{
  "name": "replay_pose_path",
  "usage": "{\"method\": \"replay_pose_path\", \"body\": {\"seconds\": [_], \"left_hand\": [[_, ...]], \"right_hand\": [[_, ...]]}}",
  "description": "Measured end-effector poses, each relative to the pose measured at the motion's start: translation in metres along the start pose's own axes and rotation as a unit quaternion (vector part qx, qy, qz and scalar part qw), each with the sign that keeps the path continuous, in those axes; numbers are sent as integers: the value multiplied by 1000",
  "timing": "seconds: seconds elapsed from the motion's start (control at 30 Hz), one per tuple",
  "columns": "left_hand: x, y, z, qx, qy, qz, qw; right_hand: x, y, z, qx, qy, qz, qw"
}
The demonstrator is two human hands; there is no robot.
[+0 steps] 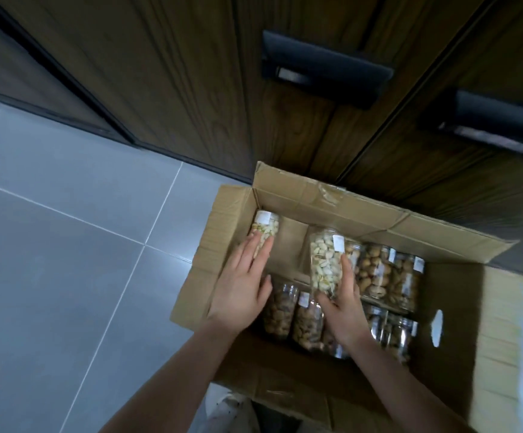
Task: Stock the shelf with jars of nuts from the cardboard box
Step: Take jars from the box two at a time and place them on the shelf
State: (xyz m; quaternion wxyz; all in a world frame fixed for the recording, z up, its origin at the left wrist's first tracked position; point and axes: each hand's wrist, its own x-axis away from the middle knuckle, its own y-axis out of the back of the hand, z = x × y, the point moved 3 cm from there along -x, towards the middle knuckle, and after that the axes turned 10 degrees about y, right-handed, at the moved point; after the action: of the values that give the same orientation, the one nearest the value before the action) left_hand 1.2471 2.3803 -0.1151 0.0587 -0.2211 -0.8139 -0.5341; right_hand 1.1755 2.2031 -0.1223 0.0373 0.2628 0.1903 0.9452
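A big cardboard box sits open on the floor by a wooden cupboard – jars of nuts lie inside. The right hand holds one pale jar; the left hand, fingers straight, touches a corner jar

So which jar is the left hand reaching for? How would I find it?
Look in the open cardboard box on the floor, at its far left corner. A jar of pale nuts lies there by itself, with the left hand resting straight fingers on it. The other pale jar is held up by the right hand.
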Motion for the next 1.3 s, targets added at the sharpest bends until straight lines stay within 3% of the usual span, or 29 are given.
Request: {"method": "replay_pose_path", "body": {"seconds": [0.17, 0.27, 0.37, 0.47, 0.6, 0.77, 0.97, 1.13, 1.3], "left_hand": [[-39, -51, -2, 18, 169, 51, 984], [-67, -79, 6, 19, 248, 63, 967], [-88, -104, 8, 0, 284, 60, 957], [-94, -115, 11, 47, 320, 55, 945], [-76, -95, -4, 75, 284, 68, 953], [-6, 7, -44, 131, 226, 80, 962], [108, 196, -95, 216, 257, 46, 941], [187, 279, -99, 361, 302, 26, 882], [264, 348, -115, 426, 318, -44, 846]], "right_hand": [[32, 41, -46, -94, -43, -23, 994], [30, 48, -76, -77, -41, -36, 996], [18, 51, -97, -45, -29, -14, 998], [7, 57, -104, -39, -20, -7, 999], [12, 65, -88, -79, -14, -20, 997], [68, 91, 2, -70, -30, 13, 997], [167, 146, 174, -31, -12, 45, 998], [217, 159, 271, -36, 26, 85, 995], [263, 167, 365, -38, 73, 137, 987]]}}
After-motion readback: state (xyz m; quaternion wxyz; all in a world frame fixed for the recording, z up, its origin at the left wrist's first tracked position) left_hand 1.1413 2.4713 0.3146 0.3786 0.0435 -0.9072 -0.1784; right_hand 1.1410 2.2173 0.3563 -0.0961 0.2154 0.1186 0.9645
